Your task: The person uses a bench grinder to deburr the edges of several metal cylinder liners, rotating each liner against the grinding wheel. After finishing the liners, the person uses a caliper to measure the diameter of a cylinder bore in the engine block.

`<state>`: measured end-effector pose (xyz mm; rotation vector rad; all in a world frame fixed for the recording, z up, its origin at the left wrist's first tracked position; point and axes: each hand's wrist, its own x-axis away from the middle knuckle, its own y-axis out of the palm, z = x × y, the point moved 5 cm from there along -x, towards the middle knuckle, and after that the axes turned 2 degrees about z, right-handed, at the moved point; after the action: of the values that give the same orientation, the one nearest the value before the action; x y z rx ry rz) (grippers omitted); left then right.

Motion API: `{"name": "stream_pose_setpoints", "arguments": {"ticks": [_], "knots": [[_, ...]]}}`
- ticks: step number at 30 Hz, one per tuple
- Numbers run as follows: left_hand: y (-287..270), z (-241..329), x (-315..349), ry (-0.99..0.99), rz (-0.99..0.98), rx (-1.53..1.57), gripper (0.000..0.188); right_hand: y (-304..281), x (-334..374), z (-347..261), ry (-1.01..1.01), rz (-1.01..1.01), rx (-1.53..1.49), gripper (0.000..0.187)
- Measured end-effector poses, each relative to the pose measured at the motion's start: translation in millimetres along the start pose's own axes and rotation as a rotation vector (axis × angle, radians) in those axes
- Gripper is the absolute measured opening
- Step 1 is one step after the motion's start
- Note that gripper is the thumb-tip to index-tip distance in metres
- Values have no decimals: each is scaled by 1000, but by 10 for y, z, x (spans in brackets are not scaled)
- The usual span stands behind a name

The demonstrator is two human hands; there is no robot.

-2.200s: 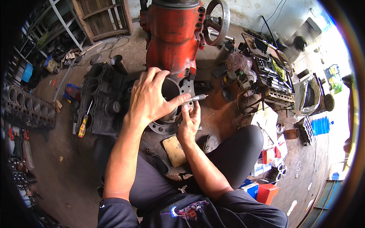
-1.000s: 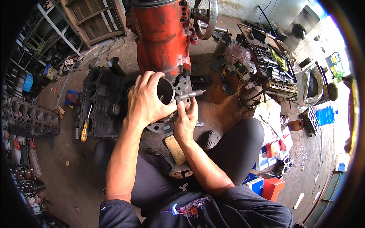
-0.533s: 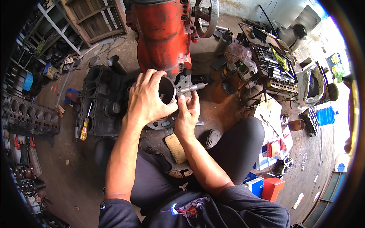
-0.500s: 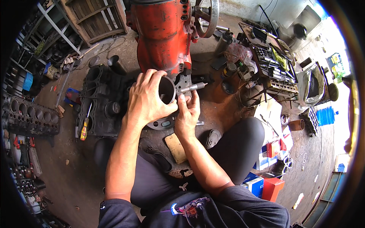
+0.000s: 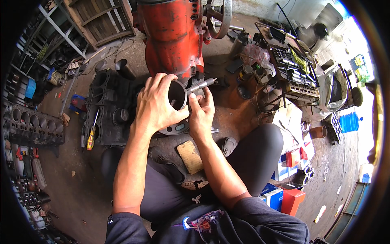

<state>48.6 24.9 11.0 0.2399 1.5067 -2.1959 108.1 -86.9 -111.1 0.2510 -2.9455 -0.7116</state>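
My left hand (image 5: 156, 103) is wrapped round a dark metal cylinder liner (image 5: 177, 94), fingers over its far side and thumb along the near rim. The liner's open mouth faces up toward me. My right hand (image 5: 202, 114) grips a silver micrometer (image 5: 201, 85) against the liner's right edge, its handle slanting up to the right. The frame of the micrometer is mostly hidden by my hand and the liner. Beneath both hands lies a metal plate with holes (image 5: 174, 129), partly covered.
A red machine with a handwheel (image 5: 174, 40) stands just ahead. To the left are an engine block (image 5: 97, 122), a yellow-handled screwdriver (image 5: 90, 140) and another block (image 5: 34, 126). At right, a tool-laden stand (image 5: 298, 87) and boxes (image 5: 291, 201). A yellowish pad (image 5: 189, 157) lies between my legs.
The micrometer has tilted, its handle end swinging upward and slightly left, and my right fingers have shifted up with it. My left hand and the liner have barely moved.
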Motion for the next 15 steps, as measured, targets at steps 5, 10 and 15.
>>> {"name": "stream_pose_setpoints", "arguments": {"ticks": [5,10,15], "knots": [[-7,11,-5,6,-12,17,64,5,-85,-34,30,-68,60,63],[-11,13,-28,1,5,29,63,-29,11,-3,20,-22,10,62],[-9,17,-30,4,12,26,63,-63,178,36,-20,16,-29,65]]}}
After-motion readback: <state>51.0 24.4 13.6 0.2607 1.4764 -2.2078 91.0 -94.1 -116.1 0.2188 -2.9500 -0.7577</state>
